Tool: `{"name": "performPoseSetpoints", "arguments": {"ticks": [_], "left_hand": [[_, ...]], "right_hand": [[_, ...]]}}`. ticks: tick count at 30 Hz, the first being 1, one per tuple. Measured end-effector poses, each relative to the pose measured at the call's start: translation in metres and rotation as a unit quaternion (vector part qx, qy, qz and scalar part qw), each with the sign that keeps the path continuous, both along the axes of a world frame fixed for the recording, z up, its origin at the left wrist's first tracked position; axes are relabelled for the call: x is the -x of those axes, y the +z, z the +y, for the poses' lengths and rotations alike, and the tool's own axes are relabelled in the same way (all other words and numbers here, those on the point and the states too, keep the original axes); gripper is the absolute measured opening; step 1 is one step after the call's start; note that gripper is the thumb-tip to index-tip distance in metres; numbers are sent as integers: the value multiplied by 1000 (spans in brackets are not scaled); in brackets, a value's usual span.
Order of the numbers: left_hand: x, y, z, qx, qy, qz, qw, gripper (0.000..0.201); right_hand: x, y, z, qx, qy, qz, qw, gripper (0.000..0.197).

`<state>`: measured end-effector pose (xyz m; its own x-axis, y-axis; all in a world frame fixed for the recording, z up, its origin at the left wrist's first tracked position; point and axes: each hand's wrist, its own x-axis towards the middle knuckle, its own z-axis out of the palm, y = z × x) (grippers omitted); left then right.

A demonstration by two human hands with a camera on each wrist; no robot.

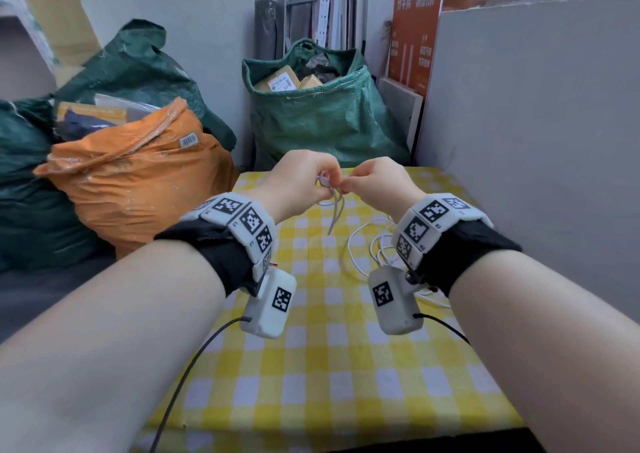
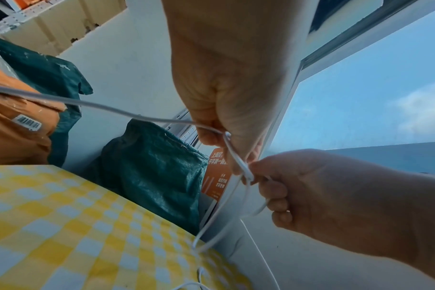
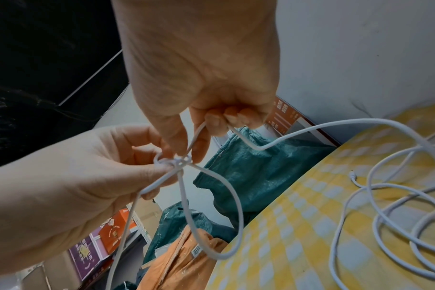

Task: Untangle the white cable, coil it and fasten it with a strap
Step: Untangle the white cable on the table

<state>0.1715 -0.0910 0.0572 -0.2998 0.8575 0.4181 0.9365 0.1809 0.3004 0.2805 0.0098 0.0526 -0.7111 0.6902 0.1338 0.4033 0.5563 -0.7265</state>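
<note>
- Together, we hold our left hand (image 1: 294,179) and right hand (image 1: 375,182) close to each other above the far edge of the table with the yellow-and-white checked cloth (image 1: 311,366).
- We pinch a small knot (image 3: 178,161) in the thin white cable (image 3: 348,125): the left thumb and fingertips (image 3: 147,157) close on it from one side, and the right thumb and forefinger close on it from the other, with the remaining right fingers curled around a strand.
- We see two strands hang from the knot towards the cloth, one forming a loose loop (image 3: 226,215) below our hands.
- We see the rest of the white cable lying in slack, overlapping loops (image 1: 374,251) on the cloth, under and beside the right wrist, with one small plug end (image 3: 353,175) resting on the cloth.
- We have a crumpled orange plastic sack (image 1: 138,182) to the left of the table, and dark green woven sacks (image 1: 322,116) beyond it, one holding cardboard parcels.
</note>
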Motion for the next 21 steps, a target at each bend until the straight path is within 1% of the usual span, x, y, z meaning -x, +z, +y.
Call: {"name": "performPoseSetpoints", "arguments": {"ticks": [4, 6, 8, 10, 11, 13, 14, 15, 16, 18, 19, 21], "left_hand": [[2, 0, -1, -18, -7, -10, 1000, 8], [2, -3, -1, -26, -6, -38, 999, 8], [0, -6, 0, -47, 1, -111, 993, 9], [-1, -7, 0, -73, 7, -227, 971, 12], [-1, -7, 1, -83, 10, -283, 956, 16], [-4, -6, 4, -94, 23, -378, 921, 23], [-6, -4, 6, -102, 32, -428, 898, 25], [-9, -2, 6, -113, 39, -483, 867, 26], [-10, 1, 6, -122, 40, -542, 830, 29], [-9, 3, 3, -111, 21, -641, 759, 45], [-7, 4, 1, -90, 4, -673, 734, 56], [0, 4, -5, -49, -38, -716, 696, 77]], "right_hand": [[-2, 4, 0, 37, 3, -9, 999, 15], [-3, 6, 0, 41, 3, -12, 999, 12], [-3, 8, 1, 39, 10, -15, 999, 12], [-3, 9, 2, 35, 19, -22, 999, 11], [-3, 8, 3, 31, 21, -27, 999, 12], [-2, 6, 4, 21, 20, -35, 999, 21], [-2, 5, 4, 16, 20, -36, 999, 24], [-1, 4, 4, 11, 22, -36, 999, 24], [-1, 4, 4, 9, 26, -36, 999, 23], [-2, 3, 4, 7, 34, -36, 999, 23], [-2, 3, 5, 3, 38, -40, 998, 25], [-3, 2, 6, -10, 39, -53, 998, 26]]}}
